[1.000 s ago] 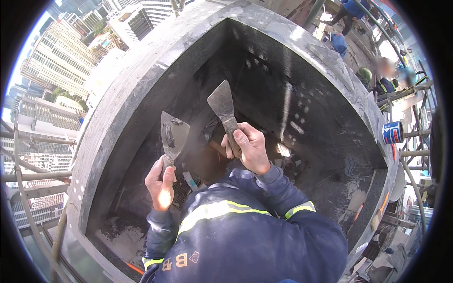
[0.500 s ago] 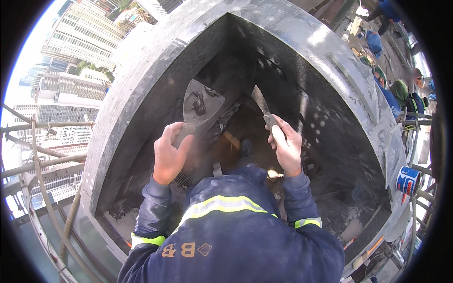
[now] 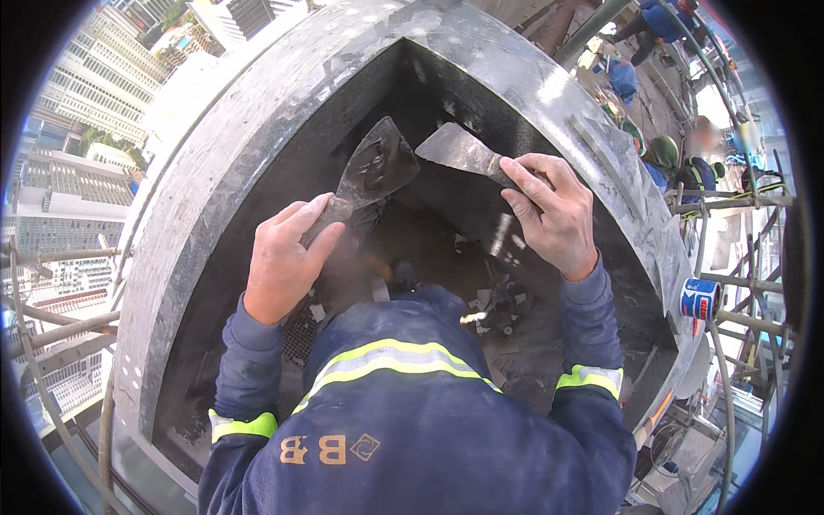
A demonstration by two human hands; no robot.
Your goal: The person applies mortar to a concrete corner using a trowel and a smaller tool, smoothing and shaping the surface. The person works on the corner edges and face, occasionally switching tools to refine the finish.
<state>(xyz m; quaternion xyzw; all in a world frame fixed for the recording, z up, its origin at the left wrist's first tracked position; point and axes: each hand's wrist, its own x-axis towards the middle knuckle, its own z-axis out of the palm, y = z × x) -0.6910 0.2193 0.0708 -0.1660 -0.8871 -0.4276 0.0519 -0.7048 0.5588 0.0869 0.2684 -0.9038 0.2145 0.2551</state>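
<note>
Left hand grips a scraper by its handle, blade face up, presumably to keep the dark paste aboard. Right hand pinches a second scraper, blade pointing leftward; blade contact unclear. Grey rim stands between right hand and blue can, farther right. Debris lies below, between hands.

My L scraper: metal, dull, rough w/ dark smears. My R scraper: matt metal. Jacket: matt cloth, refl. bands. Rim: scuffed, approx. matt.
</note>
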